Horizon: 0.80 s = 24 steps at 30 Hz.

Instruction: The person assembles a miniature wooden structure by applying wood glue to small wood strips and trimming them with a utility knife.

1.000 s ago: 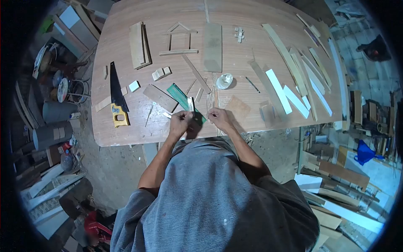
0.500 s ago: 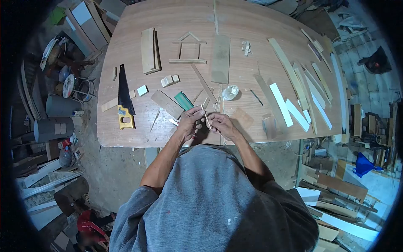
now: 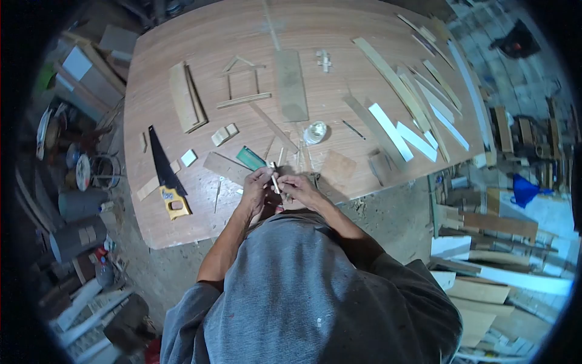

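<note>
Close to my body, at the table's near edge, my left hand [image 3: 257, 185] pinches a small wooden stick [image 3: 275, 180]. My right hand [image 3: 298, 188] has its fingers closed on the same stick from the right side. Just beyond the hands lies a green box-like item [image 3: 250, 159], beside a flat wooden board [image 3: 227, 166]. A jar with pale contents [image 3: 315, 132] stands past my right hand. Thin wooden strips lie between the jar and the green item. What the lower fingers touch is too small to make out.
A handsaw with a yellow handle [image 3: 175, 204] lies at left on the table [image 3: 212, 24]. Farther back are stacked boards [image 3: 187, 100], a house-shaped stick frame [image 3: 244, 100] and a grey-brown board [image 3: 291, 85]. Long strips [image 3: 394, 85] and white pieces [image 3: 391, 131] lie at right.
The view has turned and shifted, so the table looks tilted and its objects sit farther left. Both hands still hold the stick, which now points more upright.
</note>
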Each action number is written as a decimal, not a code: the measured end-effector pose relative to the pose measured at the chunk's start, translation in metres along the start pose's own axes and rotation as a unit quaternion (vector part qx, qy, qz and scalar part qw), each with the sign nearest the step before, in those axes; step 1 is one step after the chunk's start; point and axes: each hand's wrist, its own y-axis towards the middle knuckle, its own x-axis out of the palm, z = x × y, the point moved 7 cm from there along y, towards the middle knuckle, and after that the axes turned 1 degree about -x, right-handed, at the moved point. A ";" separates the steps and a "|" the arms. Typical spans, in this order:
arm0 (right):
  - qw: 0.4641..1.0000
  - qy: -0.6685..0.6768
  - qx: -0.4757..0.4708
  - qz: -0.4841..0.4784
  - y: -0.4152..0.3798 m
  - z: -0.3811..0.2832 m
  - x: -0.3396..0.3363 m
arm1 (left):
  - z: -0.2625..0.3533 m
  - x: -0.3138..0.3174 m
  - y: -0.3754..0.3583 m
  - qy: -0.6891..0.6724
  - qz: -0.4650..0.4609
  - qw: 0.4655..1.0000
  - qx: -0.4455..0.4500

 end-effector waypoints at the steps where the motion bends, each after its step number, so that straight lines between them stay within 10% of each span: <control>1: 0.993 -0.113 -0.003 0.029 -0.006 -0.001 -0.007 | -0.002 -0.006 0.000 0.001 0.036 0.999 0.006; 5: 0.861 -0.439 -0.117 0.228 -0.043 0.019 -0.110 | -0.001 -0.009 -0.008 0.022 0.085 0.996 -0.023; 10: 0.541 -0.643 -0.134 0.526 -0.137 -0.011 -0.245 | -0.019 -0.028 -0.007 0.063 0.087 0.994 0.010; 16: 0.656 -0.647 0.090 0.379 -0.145 -0.036 -0.310 | -0.017 0.033 -0.010 0.019 0.044 0.999 0.001; 24: 0.676 -0.611 0.110 0.397 -0.149 -0.017 -0.311 | -0.006 0.098 0.005 -0.025 0.003 1.000 0.009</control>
